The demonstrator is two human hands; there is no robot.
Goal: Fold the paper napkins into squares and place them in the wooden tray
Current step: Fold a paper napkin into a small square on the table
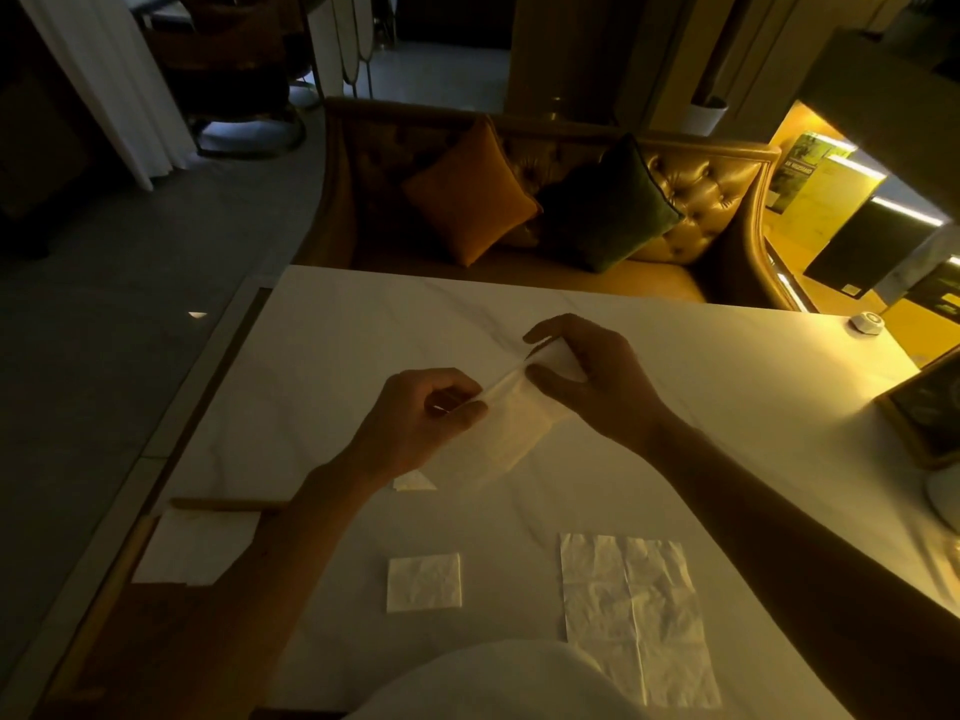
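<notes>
A thin white paper napkin [511,433] hangs in the air above the middle of the white table, pinched along its top edge by both hands. My left hand [415,423] grips its left corner and my right hand [587,376] grips its right corner. A napkin folded into a small square [423,582] lies on the table near me. To its right lies an unfolded, creased napkin [636,610]. The wooden tray [228,504] sits at the table's left edge with a folded napkin [195,545] in it, partly hidden by my left forearm.
A small scrap of napkin [413,481] peeks out under my left wrist. A round white object [866,323] sits at the far right of the table [363,324]. A framed dark board [930,407] stands at the right edge. A sofa with cushions is beyond the table.
</notes>
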